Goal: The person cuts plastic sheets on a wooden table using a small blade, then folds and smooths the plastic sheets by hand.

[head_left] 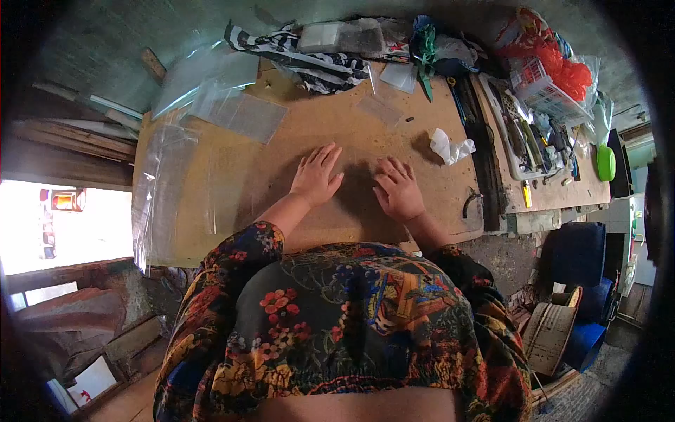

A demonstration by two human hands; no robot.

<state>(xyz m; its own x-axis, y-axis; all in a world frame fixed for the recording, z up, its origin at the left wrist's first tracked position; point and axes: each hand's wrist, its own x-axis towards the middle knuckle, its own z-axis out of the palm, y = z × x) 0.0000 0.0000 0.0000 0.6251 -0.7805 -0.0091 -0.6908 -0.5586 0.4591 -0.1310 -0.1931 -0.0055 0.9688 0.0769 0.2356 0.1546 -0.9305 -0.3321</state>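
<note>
My left hand (318,176) lies on the tan work board (422,116) with its fingers stretched out and nothing held in it. To its right, my right hand (399,188) rests palm down, its fingers slightly bent and apart. Beneath and between the hands there appears to be a thin clear plastic sheet (271,165); its edges are hard to make out. A crumpled white tissue (451,148) sits beyond my right hand. Up and left of my left hand lie clear plastic pieces (242,116), partly overlapping.
Clear film (165,190) hangs over the board's left edge. A black-and-white striped bag (309,63) lies at the back. On the right are a tool tray (520,165), a white basket (538,84) with red plastic bags, a yellow cutter (526,195) and a black curved piece (470,204).
</note>
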